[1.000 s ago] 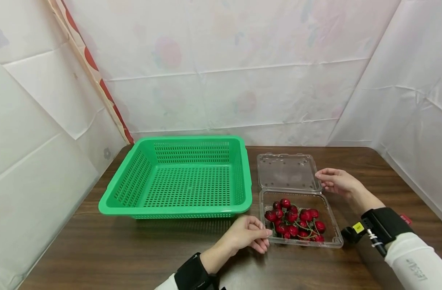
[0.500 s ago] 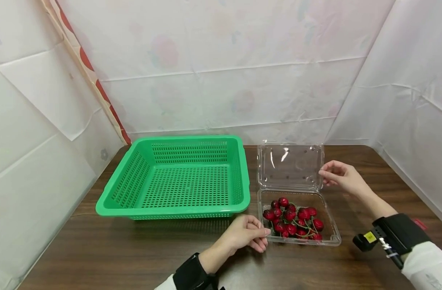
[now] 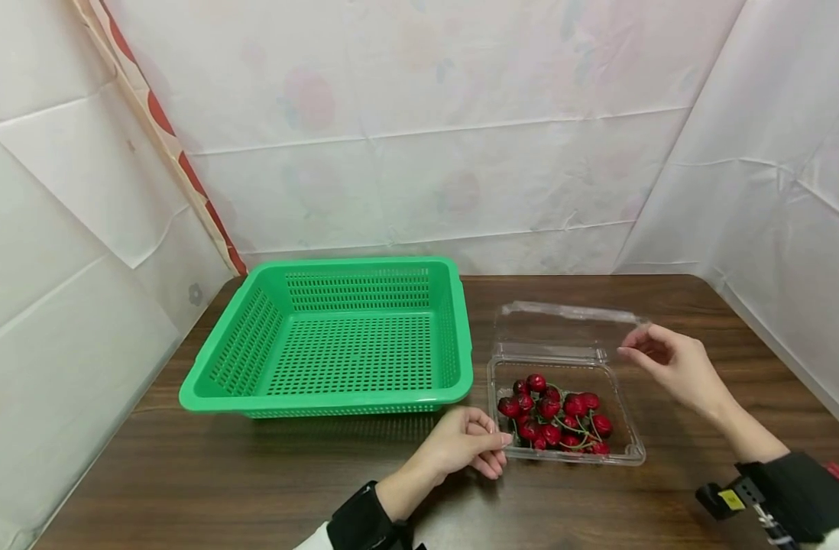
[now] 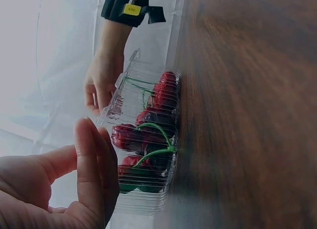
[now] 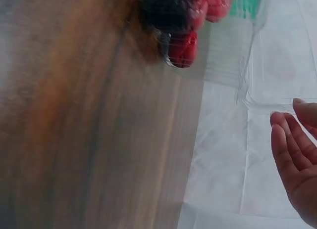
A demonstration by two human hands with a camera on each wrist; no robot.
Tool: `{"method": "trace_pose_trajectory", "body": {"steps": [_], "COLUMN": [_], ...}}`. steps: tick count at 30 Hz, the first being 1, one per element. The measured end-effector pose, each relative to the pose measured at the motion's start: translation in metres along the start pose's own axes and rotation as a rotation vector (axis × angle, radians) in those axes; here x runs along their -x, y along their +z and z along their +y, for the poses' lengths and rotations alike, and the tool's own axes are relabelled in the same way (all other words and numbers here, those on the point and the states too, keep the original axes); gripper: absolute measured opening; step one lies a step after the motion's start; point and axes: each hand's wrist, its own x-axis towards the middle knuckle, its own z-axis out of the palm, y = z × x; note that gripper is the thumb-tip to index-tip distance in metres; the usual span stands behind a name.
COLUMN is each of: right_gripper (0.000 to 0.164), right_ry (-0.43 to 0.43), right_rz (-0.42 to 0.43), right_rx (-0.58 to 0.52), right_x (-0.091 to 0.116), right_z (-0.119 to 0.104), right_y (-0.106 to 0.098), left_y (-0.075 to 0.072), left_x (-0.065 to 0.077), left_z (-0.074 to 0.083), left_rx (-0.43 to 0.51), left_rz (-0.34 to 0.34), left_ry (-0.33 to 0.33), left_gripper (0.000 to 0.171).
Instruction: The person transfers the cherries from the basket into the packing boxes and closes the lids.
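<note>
A clear plastic clamshell container (image 3: 629, 451) full of red cherries (image 3: 549, 410) with green stems lies at the right of the table. My left hand (image 3: 464, 443) pinches its near left corner; in the left wrist view the fingers (image 4: 89, 174) come right to the rim. Hinged at the back, the clear lid (image 3: 564, 330) stands raised at a slant. My right hand (image 3: 681, 370) pinches the lid's right edge between thumb and fingers. The right wrist view shows the thumb and fingers (image 5: 292, 145) at this edge, and some cherries (image 5: 184, 51) through the container's wall.
An empty green plastic basket (image 3: 361, 399) with slotted walls stands just left of the container, close to my left hand. Both sit on a dark brown wooden table (image 3: 220, 481). Pale patterned sheeting (image 3: 406, 176) hangs behind and along both sides.
The right hand has swung the lid up from lying back on the table to a raised slant, moving slightly right. The left hand keeps its hold on the corner. Cherries and basket stay put.
</note>
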Motion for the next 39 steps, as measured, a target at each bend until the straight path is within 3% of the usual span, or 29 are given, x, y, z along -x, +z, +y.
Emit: {"method": "trace_pose_trajectory", "body": {"steps": [2,6,10,12,15,19,24,27,31,34,37,39], "right_gripper": [0.023,0.030,0.008,0.030,0.052,0.050,0.049,0.048,0.048,0.045,0.043,0.043], "right_ry": [-0.077,-0.195,-0.243,-0.265,-0.298,-0.331,-0.349,-0.355,-0.369,-0.385,-0.396,-0.395], "right_rz": [0.036,0.075,0.072,0.065,0.056,0.034,0.010,0.005,0.014,0.028,0.037,0.034], "right_rx": [-0.023,0.047,0.180,0.211,0.254,0.287,0.296,0.308,0.318,0.308,0.293,0.299], "right_x": [0.006,0.013,0.020,0.023,0.027,0.031,0.036,0.037,0.039,0.039,0.040,0.040], "right_z": [0.013,0.010,0.003,0.002,0.001,-0.001,-0.002,-0.003,-0.003,-0.002,-0.001,-0.001], "right_y": [0.004,0.005,0.003,0.003,0.004,0.005,0.006,0.008,0.009,0.010,0.011,0.011], "left_y": [0.000,0.000,0.000,0.000,0.001,0.006,0.014,0.020,0.027,0.031,0.035,0.036], "left_x": [0.000,0.002,0.004,0.005,0.008,0.014,0.027,0.035,0.039,0.034,0.023,0.016], "left_z": [0.000,0.001,0.002,0.003,0.005,0.012,0.027,0.038,0.049,0.053,0.052,0.048], "left_rx": [-0.003,-0.033,-0.142,-0.251,-0.487,-0.840,-1.120,-1.247,-1.341,-1.384,-1.467,-1.538], "left_rz": [0.000,0.001,0.013,0.027,0.060,0.151,0.255,0.328,0.440,0.454,0.390,0.330], "left_ry": [0.005,0.021,0.060,0.094,0.181,0.313,0.427,0.557,0.819,0.981,1.025,0.988], "left_gripper": [0.014,0.014,0.016,0.018,0.023,0.028,0.020,0.013,0.006,0.006,0.019,0.034]}}
